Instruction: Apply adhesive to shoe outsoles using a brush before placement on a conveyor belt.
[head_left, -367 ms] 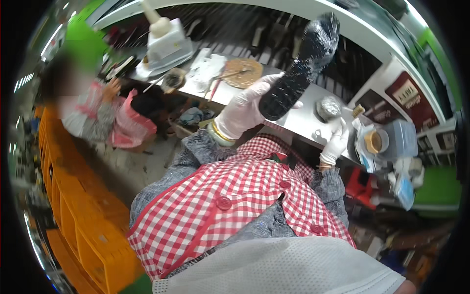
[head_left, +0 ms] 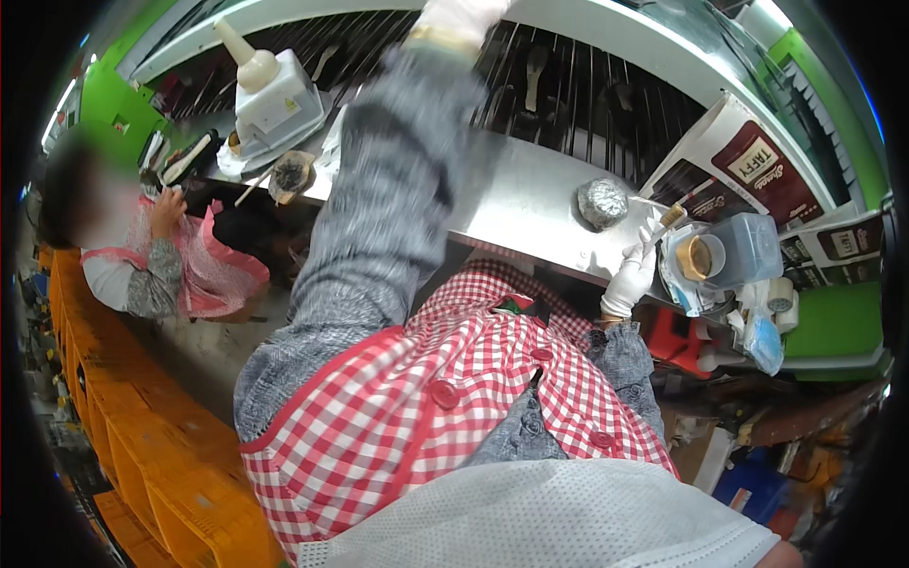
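Observation:
My left arm stretches far up across the workbench. At the top edge my white-gloved left hand (head_left: pixel 461 17) is blurred and partly cut off, so its fingers and anything in them are hidden. My right hand (head_left: pixel 629 280), also in a white glove, is over the right part of the bench, its fingers closed around a small brush (head_left: pixel 673 217) with a tan end. Left of those fingers a round lump wrapped in silvery foil or film (head_left: pixel 602 204) rests on the metal bench top (head_left: pixel 516 194). To the right are a tan-rimmed cup (head_left: pixel 694 257) and a clear plastic container (head_left: pixel 748 248).
A dark slatted rack (head_left: pixel 578 104) with several long dark items runs behind the bench. A white machine with a beige nozzle (head_left: pixel 275 95) and a small dark-filled dish (head_left: pixel 292 176) stand left. A co-worker (head_left: pixel 156 251) sits there. Orange crates (head_left: pixel 161 426) line the left; printed boxes (head_left: pixel 748 170) stand right.
My left hand has swung forward and up to the picture's top edge. The long, shiny black, shoe-shaped piece it held is out of sight. My right hand and the brush have shifted slightly together.

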Available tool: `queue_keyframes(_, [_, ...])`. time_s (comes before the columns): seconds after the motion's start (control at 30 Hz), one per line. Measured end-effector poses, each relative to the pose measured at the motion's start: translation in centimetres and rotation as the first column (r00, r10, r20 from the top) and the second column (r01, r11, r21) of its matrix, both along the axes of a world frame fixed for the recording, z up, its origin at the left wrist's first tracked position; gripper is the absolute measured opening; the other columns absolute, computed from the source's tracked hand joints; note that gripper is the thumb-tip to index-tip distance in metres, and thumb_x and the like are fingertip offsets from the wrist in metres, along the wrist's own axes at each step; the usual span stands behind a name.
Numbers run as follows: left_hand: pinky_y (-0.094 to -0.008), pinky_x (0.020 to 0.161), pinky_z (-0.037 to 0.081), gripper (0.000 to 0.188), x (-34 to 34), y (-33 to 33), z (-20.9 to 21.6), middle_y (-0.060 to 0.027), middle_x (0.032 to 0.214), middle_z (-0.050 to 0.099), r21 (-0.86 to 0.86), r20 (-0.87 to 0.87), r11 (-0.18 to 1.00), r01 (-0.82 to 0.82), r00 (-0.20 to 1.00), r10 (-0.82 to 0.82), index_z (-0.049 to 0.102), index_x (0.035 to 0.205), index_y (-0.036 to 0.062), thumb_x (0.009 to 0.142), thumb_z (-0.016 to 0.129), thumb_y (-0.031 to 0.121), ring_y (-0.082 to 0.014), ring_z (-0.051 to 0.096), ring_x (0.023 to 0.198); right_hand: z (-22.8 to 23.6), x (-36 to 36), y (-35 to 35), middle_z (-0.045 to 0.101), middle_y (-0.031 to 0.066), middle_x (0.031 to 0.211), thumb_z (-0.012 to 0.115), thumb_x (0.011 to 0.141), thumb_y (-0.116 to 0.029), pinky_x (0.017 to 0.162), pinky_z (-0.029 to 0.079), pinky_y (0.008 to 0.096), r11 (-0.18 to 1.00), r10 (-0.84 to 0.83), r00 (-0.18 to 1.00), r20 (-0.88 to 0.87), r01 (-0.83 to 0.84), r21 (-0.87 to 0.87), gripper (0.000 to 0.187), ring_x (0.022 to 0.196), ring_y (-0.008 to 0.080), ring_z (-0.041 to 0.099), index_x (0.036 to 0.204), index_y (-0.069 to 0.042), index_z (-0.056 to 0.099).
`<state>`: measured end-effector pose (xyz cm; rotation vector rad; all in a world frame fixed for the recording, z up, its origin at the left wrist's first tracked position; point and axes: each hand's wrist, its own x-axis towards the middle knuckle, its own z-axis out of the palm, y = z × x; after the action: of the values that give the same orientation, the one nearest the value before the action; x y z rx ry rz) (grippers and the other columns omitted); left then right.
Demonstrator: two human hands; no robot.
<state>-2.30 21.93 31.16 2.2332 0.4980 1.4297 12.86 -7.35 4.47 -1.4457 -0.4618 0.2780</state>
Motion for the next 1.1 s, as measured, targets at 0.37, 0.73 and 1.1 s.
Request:
queue_keyframes(0.37, [-0.0350,0.092,0.047,0.024,-7.2,-12.1,-23.0,-0.0111,0.109,0.066,-0.590,0.037,0.796,0.135,0.989,-0.140,0.063,0.112,0.0028,0.092,0.055,0.013,-0.0205,0.061,0.105,-0.8,-0.7,0.4,0.051,0.0161,0.136,0.037,0.097,-0.007,0.106,0.036,0.0363,0.957,-0.041,0.887,0.459,0.167,-0.236,0.041,0.122,0.0290,0.051,0.137,0.000,0.044])
queue_keyframes(0.73, [-0.0404,0.100,0.042,0.038,-14.6,-14.2,-25.8,-0.0105,0.122,0.060,0.224,-0.491,0.951,-0.216,0.818,0.301,0.061,0.116,0.0076,0.079,0.058,0.014,-0.0275,0.054,0.116,0.2,-1.3,0.1,0.061,0.0164,0.117,0.043,0.094,-0.008,0.094,0.045,0.0341,0.942,-0.048,0.982,0.182,0.106,-0.320,0.032,0.102,0.0263,0.060,0.122,0.001,0.057])
queue_keyframes(1.1, [-0.0391,0.100,0.040,0.044,-13.6,-13.8,-26.4,-0.0089,0.127,0.057,0.211,-0.619,0.942,-0.260,0.711,0.335,0.058,0.121,0.0093,0.077,0.057,0.015,-0.0258,0.051,0.120,-2.3,0.0,0.3,0.063,0.0112,0.095,0.037,0.100,-0.022,0.065,0.050,0.0305,0.921,-0.094,0.974,0.205,0.163,-0.353,0.034,0.075,0.0210,0.059,0.115,0.000,0.059])
